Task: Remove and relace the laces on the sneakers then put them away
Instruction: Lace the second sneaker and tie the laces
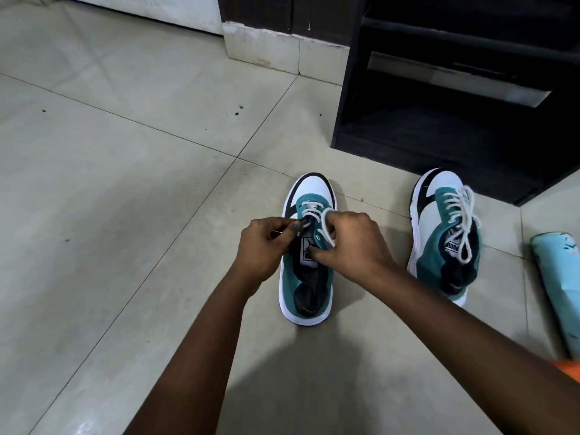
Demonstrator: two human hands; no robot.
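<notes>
Sneaker in work [306, 246]: on floor tiles [110, 183] in front of me, toe away, only lowest eyelets laced.
L hand [262, 246]: fingers pinch lace end by left eyelets.
R hand [354, 243]: fingers curled round white lace [324, 229], thumb on tongue.
2nd sneaker [445, 233]: fully laced, to the right, near black shoe rack [455, 89].

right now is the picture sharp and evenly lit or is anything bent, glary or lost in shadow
Head view: sharp on the near sneaker and both hands, left hand, right hand. The wide lens bows the floor tile lines. A soft shadow falls on the floor below the arms. Faint glare shows at the bottom left. The black shelf unit interior is too dark to read.
</notes>
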